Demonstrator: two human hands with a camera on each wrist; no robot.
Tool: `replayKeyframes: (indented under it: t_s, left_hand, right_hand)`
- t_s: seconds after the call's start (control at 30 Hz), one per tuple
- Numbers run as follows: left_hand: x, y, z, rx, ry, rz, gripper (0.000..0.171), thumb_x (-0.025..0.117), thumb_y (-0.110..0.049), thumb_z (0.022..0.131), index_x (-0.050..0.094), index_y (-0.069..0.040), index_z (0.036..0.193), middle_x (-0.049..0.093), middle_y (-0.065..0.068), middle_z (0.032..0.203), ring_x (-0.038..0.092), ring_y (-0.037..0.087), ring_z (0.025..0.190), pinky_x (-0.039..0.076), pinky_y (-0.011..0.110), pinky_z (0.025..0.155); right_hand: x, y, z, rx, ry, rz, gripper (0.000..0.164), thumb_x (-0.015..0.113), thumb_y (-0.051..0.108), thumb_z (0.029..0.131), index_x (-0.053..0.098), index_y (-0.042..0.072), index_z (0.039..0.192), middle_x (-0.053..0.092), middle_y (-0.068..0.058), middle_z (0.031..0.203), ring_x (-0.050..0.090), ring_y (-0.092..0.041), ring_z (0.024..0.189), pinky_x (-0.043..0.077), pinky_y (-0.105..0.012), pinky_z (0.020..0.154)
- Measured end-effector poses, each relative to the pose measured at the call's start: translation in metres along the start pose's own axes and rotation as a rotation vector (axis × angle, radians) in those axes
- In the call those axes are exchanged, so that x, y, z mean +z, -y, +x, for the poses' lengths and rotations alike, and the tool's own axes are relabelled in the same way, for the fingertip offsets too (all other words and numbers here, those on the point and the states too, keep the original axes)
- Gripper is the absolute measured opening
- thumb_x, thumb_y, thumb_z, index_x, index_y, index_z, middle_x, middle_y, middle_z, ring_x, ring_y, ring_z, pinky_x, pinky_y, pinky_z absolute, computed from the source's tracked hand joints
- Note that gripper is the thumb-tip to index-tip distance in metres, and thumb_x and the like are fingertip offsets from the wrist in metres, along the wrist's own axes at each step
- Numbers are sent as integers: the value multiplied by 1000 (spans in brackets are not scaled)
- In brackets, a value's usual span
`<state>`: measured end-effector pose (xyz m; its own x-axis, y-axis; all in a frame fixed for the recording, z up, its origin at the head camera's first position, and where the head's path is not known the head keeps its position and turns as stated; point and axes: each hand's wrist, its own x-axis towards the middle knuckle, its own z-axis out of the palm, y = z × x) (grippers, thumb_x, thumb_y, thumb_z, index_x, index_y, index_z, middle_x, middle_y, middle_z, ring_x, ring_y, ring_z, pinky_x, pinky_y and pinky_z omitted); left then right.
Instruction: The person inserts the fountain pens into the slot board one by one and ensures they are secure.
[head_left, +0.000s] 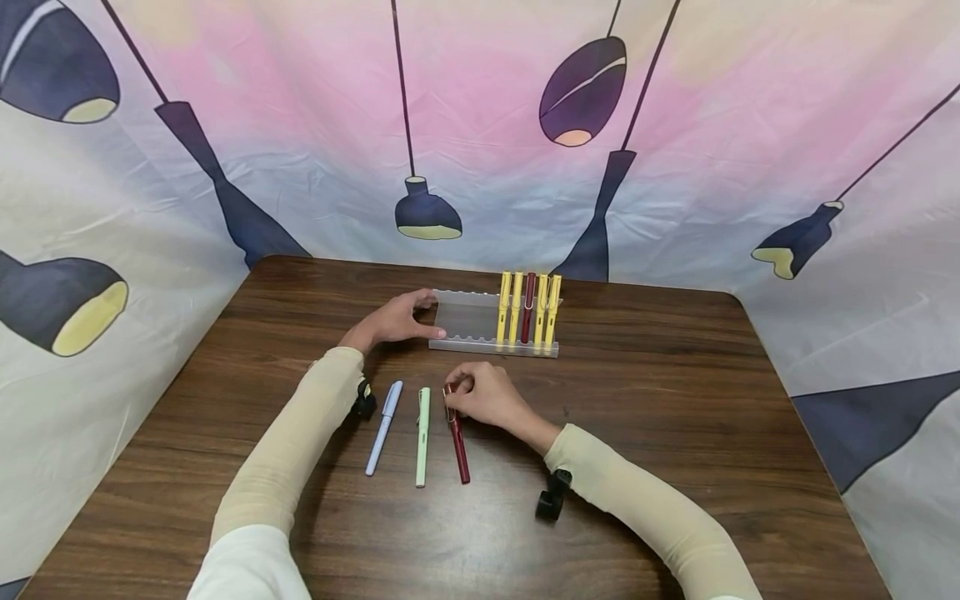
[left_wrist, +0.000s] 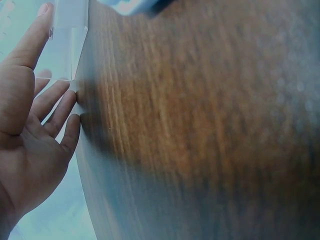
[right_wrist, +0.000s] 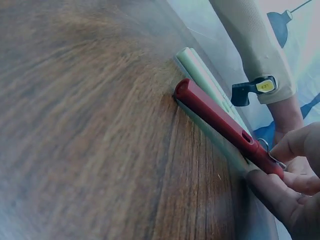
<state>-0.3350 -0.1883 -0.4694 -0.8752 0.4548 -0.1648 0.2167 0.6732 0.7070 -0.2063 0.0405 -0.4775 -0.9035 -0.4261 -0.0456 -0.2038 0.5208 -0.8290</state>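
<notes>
A wide-spread left hand (head_left: 397, 319) and a pinching right hand (head_left: 489, 394) work at a wood-grain table (head_left: 652, 383). The left touches a clear pen rack (head_left: 465, 318) bearing four yellow pens (head_left: 503, 308) and one burgundy pen (head_left: 529, 305); the right holds a second burgundy pen (head_left: 459, 446) beside a mint-green pen (head_left: 423, 437), a pale-blue pen (head_left: 384, 428) beyond.

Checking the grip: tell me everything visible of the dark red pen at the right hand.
The dark red pen is slim and smooth, seemingly plastic or metal, with a silvery wire clip and an oval slot in the barrel. The right hand pinches its clip end; its plain end is nearer the head camera. It slants on or just over the table, right of and apart from the pale green pen.
</notes>
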Motion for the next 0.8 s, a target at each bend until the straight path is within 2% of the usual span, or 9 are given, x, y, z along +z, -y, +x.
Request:
replayKeyframes:
  t_s: [0.33, 0.57, 0.7, 0.8]
  left_hand:
    - [0, 0, 0, 0, 0, 4, 92, 81, -38, 90, 31, -5, 159, 41, 18, 159, 36, 35, 148, 33, 54, 119]
    - [0, -2, -1, 11, 2, 2, 93, 81, -37, 90, 30, -3, 159, 40, 20, 159, 36, 37, 148, 33, 55, 118]
    - [-1, -1, 0, 14, 5, 1, 93, 81, -37, 90, 29, -2, 159, 40, 20, 159, 36, 37, 148, 34, 55, 118]
    - [-1, -1, 0, 10, 4, 0, 94, 81, -37, 90, 29, -3, 160, 40, 19, 159, 36, 37, 148, 34, 55, 118]
  right_hand:
    - [1, -4, -1, -32, -21, 5, 16, 78, 11, 86, 77, 12, 102, 74, 5, 79, 67, -6, 62, 54, -24, 56]
    - [-3, -6, -3, -10, -7, 85, 18, 79, 11, 87, 77, 10, 105, 77, 0, 87, 71, -7, 69, 59, -25, 62]
    - [-9, -5, -4, -27, -10, 111, 19, 79, 12, 87, 77, 9, 107, 78, 0, 87, 72, -7, 71, 59, -25, 64]
    - [-15, -4, -5, -37, -7, 173, 23, 78, 12, 88, 75, 6, 110, 77, -3, 88, 73, -11, 71, 59, -27, 64]
